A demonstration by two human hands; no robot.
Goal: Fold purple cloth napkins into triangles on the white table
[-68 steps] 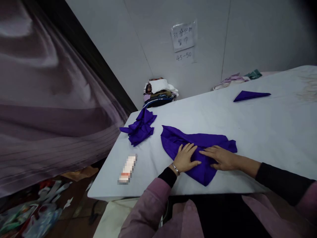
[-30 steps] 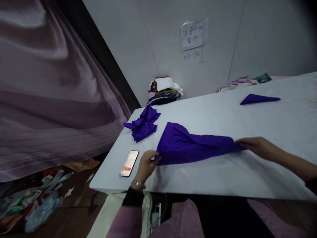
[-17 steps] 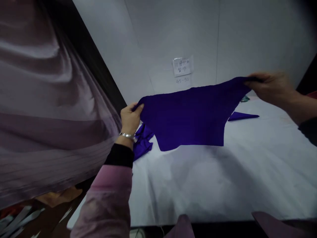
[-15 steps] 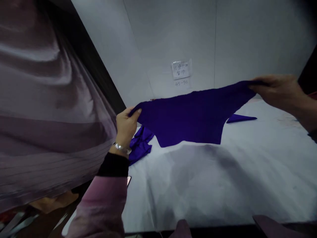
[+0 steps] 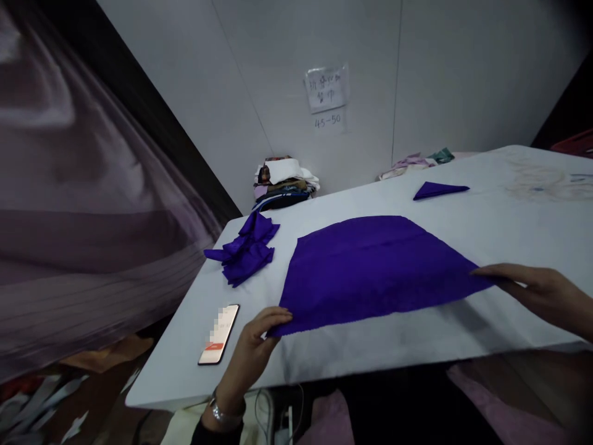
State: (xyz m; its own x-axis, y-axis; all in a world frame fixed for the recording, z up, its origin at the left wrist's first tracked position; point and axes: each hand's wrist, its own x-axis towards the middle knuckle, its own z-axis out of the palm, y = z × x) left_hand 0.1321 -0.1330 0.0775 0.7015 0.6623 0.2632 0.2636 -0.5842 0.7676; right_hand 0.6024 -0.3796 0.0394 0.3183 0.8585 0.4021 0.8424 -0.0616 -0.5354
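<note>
A square purple cloth [image 5: 370, 272] is stretched between my hands, its far part lying on the white table and its near edge lifted a little. Its near left corner is pinched by my left hand [image 5: 254, 340], which wears a bracelet at the wrist. My right hand [image 5: 537, 293] grips the near right corner between thumb and fingers. To the left lies a crumpled heap of purple cloth [image 5: 250, 250]. Farther back on the right rests a purple cloth folded into a triangle [image 5: 440, 190].
A phone [image 5: 220, 334] with a lit screen lies on the white table [image 5: 176, 358] near its left edge. Folded clothes [image 5: 283, 182] are stacked against the wall, with more cloth [image 5: 412, 162] to the right. A paper sign [image 5: 325, 89] hangs there. A draped curtain [image 5: 92, 216] borders the left.
The purple cloth has come down from the air onto the table, spread out flatter. Both hands have lowered toward the near edge, still gripping its corners. The view has shifted, revealing the phone and clothes stack.
</note>
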